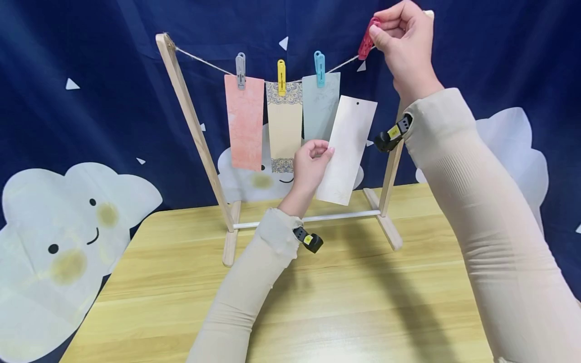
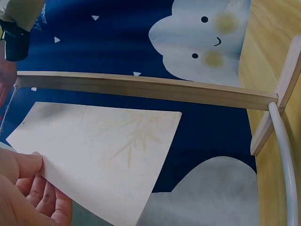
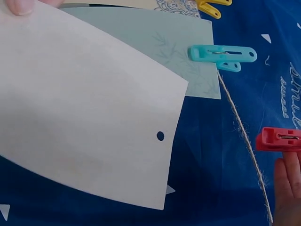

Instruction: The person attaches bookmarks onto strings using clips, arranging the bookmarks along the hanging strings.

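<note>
My left hand (image 1: 310, 169) pinches a white paper bookmark (image 1: 347, 151) by its left edge, between thumb and fingers. The bookmark tilts, with a punched hole near its top, and faint leaf prints show in the left wrist view. Up by the right end of the twine (image 3: 244, 134), my right hand (image 1: 408, 45) pinches a red clothespin (image 1: 368, 38). In the right wrist view the clothespin (image 3: 280, 139) is beside the twine. A pale green bookmark (image 1: 320, 106) hangs behind the white one under a blue clothespin (image 1: 320, 68), its lower part partly hidden.
A coral bookmark (image 1: 245, 126) hangs from a grey clothespin (image 1: 241, 70), and a patterned cream one (image 1: 285, 131) from a yellow clothespin (image 1: 282, 78). The wooden frame (image 1: 195, 126) stands on a wood-grain table (image 1: 150, 292). Behind is a blue curtain (image 1: 104, 45) with clouds.
</note>
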`<state>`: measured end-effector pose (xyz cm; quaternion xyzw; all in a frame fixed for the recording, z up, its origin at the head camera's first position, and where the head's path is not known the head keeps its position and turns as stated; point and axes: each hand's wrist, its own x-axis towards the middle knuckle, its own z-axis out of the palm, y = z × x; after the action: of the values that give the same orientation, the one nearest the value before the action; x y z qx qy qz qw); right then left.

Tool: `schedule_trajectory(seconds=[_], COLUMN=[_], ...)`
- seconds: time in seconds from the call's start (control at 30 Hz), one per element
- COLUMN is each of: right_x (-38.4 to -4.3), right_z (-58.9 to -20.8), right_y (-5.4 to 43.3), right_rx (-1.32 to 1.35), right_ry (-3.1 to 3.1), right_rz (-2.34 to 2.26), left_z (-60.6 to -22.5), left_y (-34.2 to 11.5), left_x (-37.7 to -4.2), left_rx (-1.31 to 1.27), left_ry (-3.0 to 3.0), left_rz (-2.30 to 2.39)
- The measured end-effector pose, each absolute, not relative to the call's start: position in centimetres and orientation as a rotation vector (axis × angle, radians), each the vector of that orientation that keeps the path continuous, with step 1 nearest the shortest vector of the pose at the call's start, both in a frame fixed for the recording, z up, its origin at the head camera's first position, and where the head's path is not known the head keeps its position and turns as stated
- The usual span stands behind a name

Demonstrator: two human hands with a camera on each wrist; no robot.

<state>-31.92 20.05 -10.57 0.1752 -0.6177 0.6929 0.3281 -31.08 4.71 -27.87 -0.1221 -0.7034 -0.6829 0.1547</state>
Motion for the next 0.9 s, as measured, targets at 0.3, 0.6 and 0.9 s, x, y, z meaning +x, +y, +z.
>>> schedule_trajectory(seconds=[0.3, 0.6, 0.9], right_x=[-32.66, -32.25, -32.75], right_z=[-9.9, -9.76, -10.23], right_y=[20.17, 20.34, 20.52], right_rx=[0.403, 0.28, 0.256], right_ry=[-1.594, -1.721, -1.832], right_rz=[1.837, 1.782, 1.743], left_z=[-27.84, -28.03, -27.99], left_y=[4.81, 5.15, 5.23], left_x=[-31.1, -30.97, -31.12], left_rx=[-0.348, -0.324, -0.314], left_ry=[-2.009, -2.039, -2.035], left_rz=[-1.973, -1.962, -1.968])
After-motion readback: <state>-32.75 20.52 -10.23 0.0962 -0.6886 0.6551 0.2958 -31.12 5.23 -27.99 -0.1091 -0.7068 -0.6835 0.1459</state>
